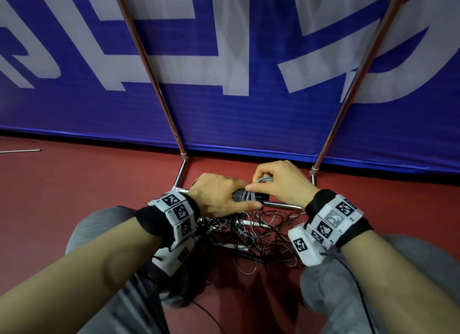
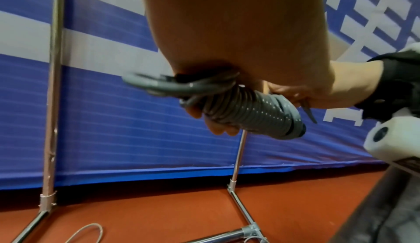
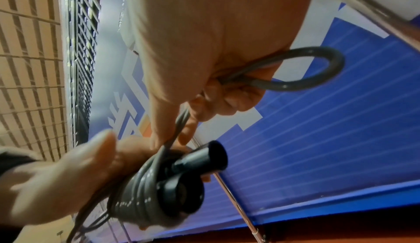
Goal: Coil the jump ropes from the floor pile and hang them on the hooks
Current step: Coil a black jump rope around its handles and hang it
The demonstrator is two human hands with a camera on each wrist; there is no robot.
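Two hands are on one rope here, and the fingers tell it all. The left hand (image 1: 219,196) has its fingers curled tight round the wound bundle (image 2: 245,110), grey cord wrapped turn on turn over the paired black handles (image 3: 197,158). The right hand (image 1: 281,181) pinches a short loop of cord (image 3: 318,70) in its curled fingers, held just beyond the bundle's end.

The bundle hangs just above the metal rack (image 1: 281,205), over its floor bar. Nearer the person than that bar sprawls the floor pile (image 1: 261,236), a snarl of thin black and grey ropes between the knees.

The cord looks light, glossy and springy, probably slick, so the turns could slacken if the left grip eases. The sound hold seems to be round the wraps themselves, with the free loop kept taut. No hooks show in any view.
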